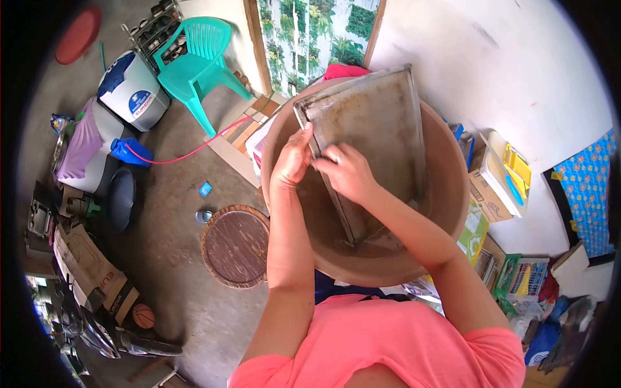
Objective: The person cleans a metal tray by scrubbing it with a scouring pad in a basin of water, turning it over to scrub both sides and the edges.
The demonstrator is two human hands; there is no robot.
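A stained metal baking tray [372, 116] stands tilted in a large brown basin [446, 187]. Its lower end is down inside the basin, and its upper corner rises past the far rim. My left hand [294, 155] is closed around the tray's left edge, thumb pointing up along the rim. Close beside it, my right hand [346, 171] presses its curled fingers against that same edge. A small dark bit shows at the right fingertips; I cannot make out what it is. Some liquid appears to lie at the basin's bottom.
A round wooden board [237, 247] lies left of the basin. Further left are a green plastic chair [197, 61], a white washing machine [132, 90], a blue jug [131, 152] and a black basin [121, 199]. Boxes [488, 194] and crates [524, 278] line the right wall.
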